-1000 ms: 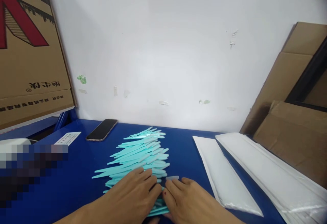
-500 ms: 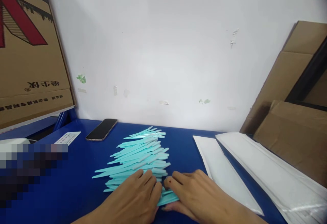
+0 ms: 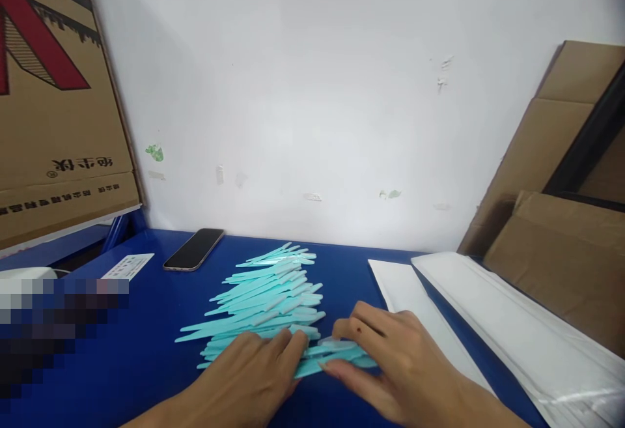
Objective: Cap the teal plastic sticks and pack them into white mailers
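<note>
Turquoise flat sticks, tapered at the left and blunter and paler at the right, lie in a long overlapping row on the blue table. My left hand is closed over the near end of that row, its fingers curled round a small bunch of the sticks. At the bunch's right end, my right hand pinches the blunt ends, thumb below and fingers above. Part of the bunch shows between both hands. The left fingertips are mostly hidden.
A phone and a printed white card lie at the back left. White flat packets lie along the right, beside brown cardboard. A printed carton stands left, and a white wall rises behind the table.
My right hand has moved slightly right and up, its thumb and fingers parting more round the sticks, so more of the bunch shows. My left hand has shifted slightly left.
</note>
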Tool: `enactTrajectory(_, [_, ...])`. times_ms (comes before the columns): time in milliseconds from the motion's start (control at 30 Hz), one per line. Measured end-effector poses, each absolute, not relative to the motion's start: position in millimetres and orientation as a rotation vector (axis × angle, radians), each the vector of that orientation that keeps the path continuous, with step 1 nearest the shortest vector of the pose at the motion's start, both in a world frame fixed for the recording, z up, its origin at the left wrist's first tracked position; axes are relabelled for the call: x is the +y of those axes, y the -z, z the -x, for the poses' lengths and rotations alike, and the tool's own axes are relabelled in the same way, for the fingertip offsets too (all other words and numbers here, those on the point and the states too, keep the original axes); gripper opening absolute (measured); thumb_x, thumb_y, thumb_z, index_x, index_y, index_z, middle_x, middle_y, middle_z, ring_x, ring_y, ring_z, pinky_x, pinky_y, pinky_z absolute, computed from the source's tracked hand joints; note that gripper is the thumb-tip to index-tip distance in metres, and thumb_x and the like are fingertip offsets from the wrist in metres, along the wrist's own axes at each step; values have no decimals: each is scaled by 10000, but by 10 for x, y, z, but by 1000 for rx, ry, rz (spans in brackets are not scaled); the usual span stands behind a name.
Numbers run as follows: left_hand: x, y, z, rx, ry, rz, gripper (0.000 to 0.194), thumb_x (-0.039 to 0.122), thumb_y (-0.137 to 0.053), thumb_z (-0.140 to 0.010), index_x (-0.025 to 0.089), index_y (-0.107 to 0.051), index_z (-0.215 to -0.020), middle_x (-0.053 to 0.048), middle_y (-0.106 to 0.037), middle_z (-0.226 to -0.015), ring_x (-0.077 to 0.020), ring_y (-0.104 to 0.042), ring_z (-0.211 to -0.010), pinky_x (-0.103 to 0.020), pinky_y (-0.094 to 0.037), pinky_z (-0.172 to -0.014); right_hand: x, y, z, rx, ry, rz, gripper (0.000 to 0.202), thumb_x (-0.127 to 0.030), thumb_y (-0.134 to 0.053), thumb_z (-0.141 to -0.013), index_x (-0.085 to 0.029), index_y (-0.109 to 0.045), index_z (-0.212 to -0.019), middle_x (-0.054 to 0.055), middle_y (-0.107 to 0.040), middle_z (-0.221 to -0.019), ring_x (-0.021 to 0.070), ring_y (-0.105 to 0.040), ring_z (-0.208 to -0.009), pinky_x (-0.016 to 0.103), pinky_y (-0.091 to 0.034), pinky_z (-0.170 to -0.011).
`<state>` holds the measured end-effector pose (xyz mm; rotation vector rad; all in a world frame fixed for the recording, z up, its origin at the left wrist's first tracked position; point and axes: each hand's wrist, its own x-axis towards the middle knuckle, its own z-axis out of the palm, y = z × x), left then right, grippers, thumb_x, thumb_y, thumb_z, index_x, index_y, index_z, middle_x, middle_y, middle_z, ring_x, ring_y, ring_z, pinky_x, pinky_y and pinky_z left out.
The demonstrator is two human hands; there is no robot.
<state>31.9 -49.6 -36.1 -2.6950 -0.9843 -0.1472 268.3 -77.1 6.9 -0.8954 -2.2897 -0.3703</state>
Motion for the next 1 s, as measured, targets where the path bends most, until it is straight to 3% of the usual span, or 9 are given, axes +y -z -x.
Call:
enactTrajectory(100, [-518, 245, -332, -964, 94, 2741, 335, 140, -622, -864, 237, -460, -1140, -4, -724, -917, -242, -699, -635, -291, -442, -546, -772, -16, -2642, -2323, 253, 902, 252, -454, -476, -1040, -227, -585, -1057, 3, -683, -868, 156, -679, -754, 259, -442, -556])
enactTrajectory(267, [-607, 159, -353, -902, 205, 2860, 360, 392, -635, -948, 219, -481, -1223, -36, -752, -1005, -239, -738, -736, -288, -491, -599, -754, 59, -2557, -2376, -57, 853, 227, -437, -515, -1017, -227, -568, -1083, 31, -677, -1012, 153, -679, -911, 217, -543, -713])
enactTrajectory(367, [-596, 250, -352, -922, 210, 2838, 303, 273, -621, -935, 218, -489, -1202, -30, -756, -950, -228, -724, -686, -273, -456, -556, -773, 85, -2523, -2351, -142, 814, 182, -378, -508, -1031, -228, -557, -1121, 50, -659, -1061, 157, -667, -980, 223, -559, -821])
enactTrajectory(467, [-518, 310, -313, -982, 327, 2818, 262, 161, -594, -866, 235, -496, -1098, -11, -750, -900, -211, -695, -645, -259, -411, -538, -794, 76, -2553, -2208, -50, 798, 263, -299, -478, -1036, -235, -497, -1291, 101, -598, -1220, 211, -630, -1101, 328, -552, -933])
enactTrajectory(567, [-431, 233, -242, -1035, 651, 2877, 171, 121, -515, -867, 250, -482, -974, 21, -710, -791, -185, -625, -566, -265, -348, -507, -776, 40, -2634, -1893, 53, 816, 317, -220, -451, -1007, -227, -471, -1323, 132, -525, -1306, 276, -543, -1226, 460, -471, -1028])
enactTrajectory(633, [-397, 127, -206, -1067, 1023, 2950, 77, 177, -456, -934, 250, -474, -920, 38, -626, -688, -152, -538, -509, -257, -322, -484, -747, 21, -2681, -1737, 50, 823, 290, -173, -415, -1006, -228, -494, -1279, 119, -527, -1264, 276, -517, -1232, 480, -417, -1048])
enactTrajectory(767, [-404, -50, -221, -1054, 1963, 2920, 328, 352, -364, -1055, 241, -387, -747, 71, -327, -578, -96, -308, -443, -215, -285, -411, -728, 23, -2698, -1747, 8, 866, 269, -153, -403, -1006, -231, -511, -1239, 98, -528, -1214, 257, -518, -1193, 454, -406, -1030])
enactTrajectory(833, [-428, -74, -254, -946, 2275, 2875, 382, 433, -354, -1063, 241, -378, -733, 75, -285, -575, -89, -267, -436, -201, -273, -379, -752, 43, -2676, -1834, 5, 868, 277, -151, -400, -1003, -235, -507, -1244, 100, -529, -1208, 254, -535, -1160, 441, -444, -994])
enactTrajectory(1000, [-460, 59, -274, -880, 2400, 2888, 372, 459, -377, -1057, 237, -419, -761, 70, -321, -585, -86, -285, -450, -203, -304, -394, -824, 95, -2632, -1984, 43, 818, 313, -132, -389, -983, -229, -484, -1266, 114, -521, -1198, 253, -565, -1102, 417, -515, -906])
